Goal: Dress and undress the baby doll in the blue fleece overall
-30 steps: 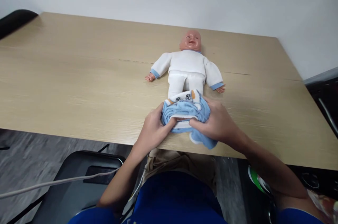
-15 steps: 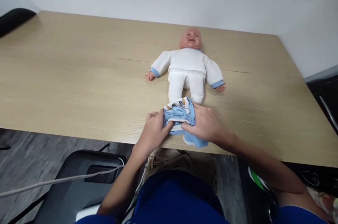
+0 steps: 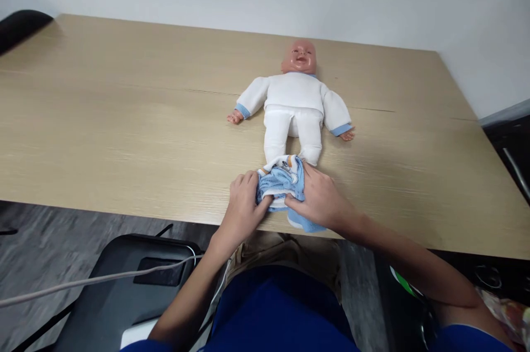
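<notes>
Where the doll's (image 3: 295, 103) feet end, I see the bunched blue cloth (image 3: 282, 186) near the front edge of the tabletop (image 3: 124, 120) — both my hands closed on it. My left hand (image 3: 242, 205) pinches its left side, my right hand (image 3: 321, 197) its right. The doll lies face up, arms spread.

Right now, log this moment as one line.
left hand: grips blue baby trousers | right hand: grips same trousers | trousers: bunched at doll feet | doll: on its back on wooden table
</notes>
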